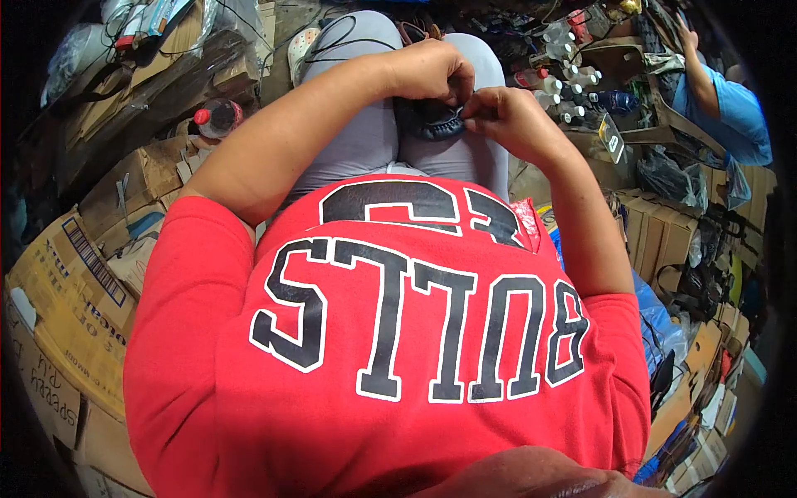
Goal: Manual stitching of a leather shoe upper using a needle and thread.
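A dark, rounded piece (440, 130) with a ridged, gathered edge, like the toe of a shoe, lies on my lap between my thighs. My left hand (430, 70) reaches over it from the left, fingers curled down and pinched together just above it. What those fingertips hold is too small to make out. From the right, my right hand (508, 119) pinches with thumb and forefinger at the piece's edge. The fingertips of both hands are close together but apart. A thin black cord (353, 41) loops over my left knee, and its far end is hard to follow.
A red-capped bottle (220, 118) stands left of my leg, near a pale clog (301, 55). Several plastic bottles (571, 90) are grouped at the right. Beyond them is another person's blue sleeve (730, 108). Flattened cardboard (75, 290) lies at the left, more boxes (656, 232) at the right.
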